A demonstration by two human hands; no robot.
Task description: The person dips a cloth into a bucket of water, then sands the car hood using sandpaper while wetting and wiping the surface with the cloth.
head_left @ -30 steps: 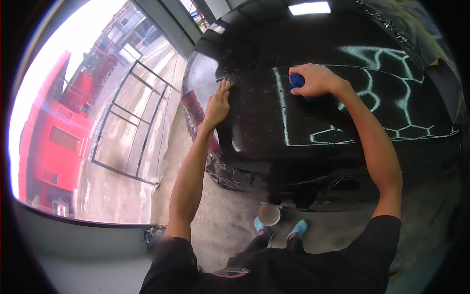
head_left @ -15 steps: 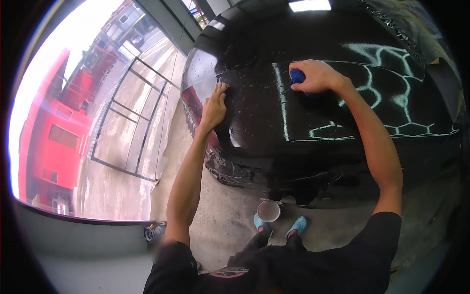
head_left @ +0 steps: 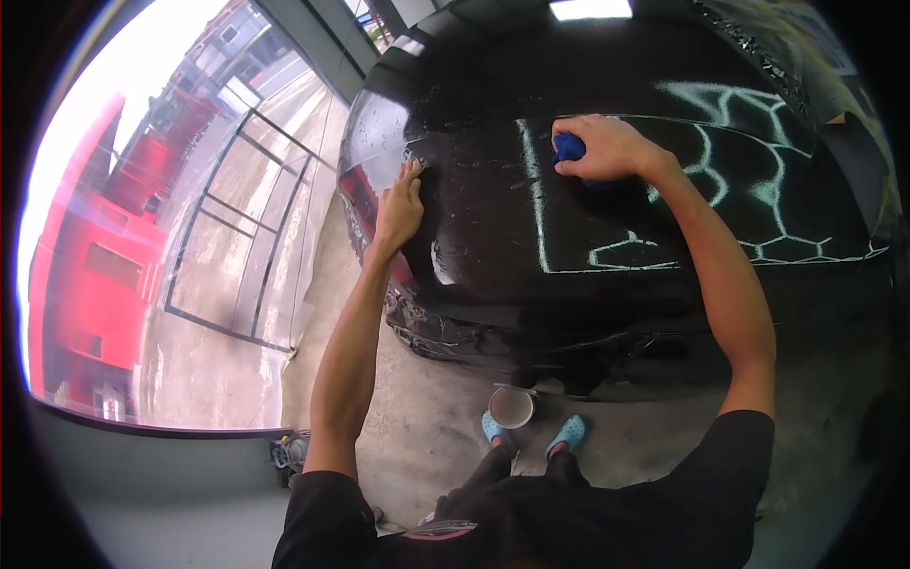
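My right hand [head_left: 611, 148] is closed round a bunched blue cloth [head_left: 569, 149], held against the glossy black car panel [head_left: 474, 213]. Beneath and around that hand, pale green lines [head_left: 709, 180] are sprayed on the black surface in a pattern of cells, with a straight border down the left side. My left hand [head_left: 399, 211] rests on the car's left corner, fingers stretched out flat beside the red and clear lamp area [head_left: 358, 194]. Nothing shows in it. Drops or wet marks dot the panel between the two hands.
A round bucket [head_left: 512, 408] stands on the concrete floor by my light blue clogs [head_left: 567, 435]. Crumpled clear plastic film [head_left: 427, 337] hangs along the car's lower edge. Left, a big opening shows a black metal frame [head_left: 237, 228] and a red structure [head_left: 104, 284].
The whole view has shifted slightly. My left hand has slid a little to the left on the car; the right hand with the blue cloth stays at nearly the same spot.
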